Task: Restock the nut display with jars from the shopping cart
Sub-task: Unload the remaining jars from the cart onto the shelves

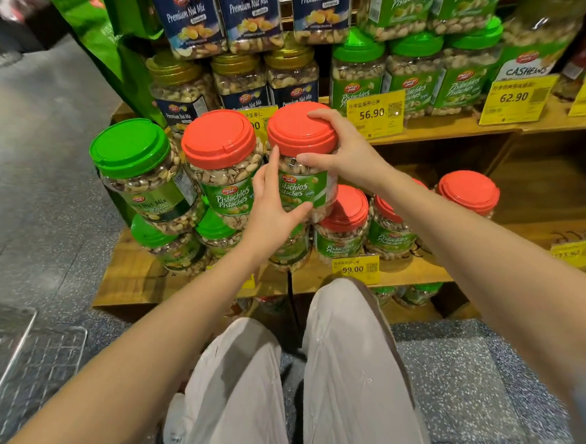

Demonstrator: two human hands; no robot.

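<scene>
A red-lidded pistachio jar (303, 167) stands upright on top of other jars on the middle wooden shelf (419, 269). My right hand (344, 149) grips it around the lid and upper side. My left hand (274, 203) holds its lower body, thumb under the label and index finger straight up along the side. Just left of it stands a second red-lidded pistachio jar (221, 162), and further left a green-lidded nut mix jar (143, 175). More red-lidded jars (344, 221) sit on the shelf below and to the right. A corner of the wire shopping cart (26, 360) shows at bottom left.
The upper shelf holds blue nut mix jars (240, 78), green-lidded pistachio jars (359, 71) and cashews (532, 47), with yellow price tags (375, 113) along the shelf edges. A bare stretch of the middle shelf (543, 202) lies at right. My knees (327, 361) are in front of the display.
</scene>
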